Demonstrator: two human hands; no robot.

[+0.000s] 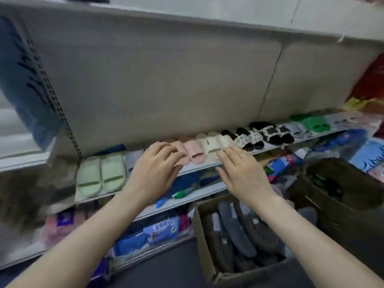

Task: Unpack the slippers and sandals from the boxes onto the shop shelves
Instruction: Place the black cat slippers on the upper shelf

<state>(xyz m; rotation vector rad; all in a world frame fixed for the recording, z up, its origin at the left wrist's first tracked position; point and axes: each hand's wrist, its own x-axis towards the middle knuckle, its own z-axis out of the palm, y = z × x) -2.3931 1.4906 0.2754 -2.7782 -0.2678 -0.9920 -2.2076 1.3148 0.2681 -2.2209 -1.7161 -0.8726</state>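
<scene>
The long shelf (pixel 199 165) carries a row of slippers and sandals side by side, each with its long axis running from the shelf's back to its front and toes pointing at the front edge. Below the shelf, an open cardboard box (pixel 200 235) holds dark slippers (pixel 239 231). My left hand (pixel 153 173) hovers over the shelf's front, fingers loosely curved, gripping nothing, beside the pink pair (pixel 191 151). My right hand (pixel 243 173) is flat, its straight fingertips touching the toe of the cream pair (pixel 212 146). The pale green pair (pixel 101 175) sits further left along the shelf.
</scene>
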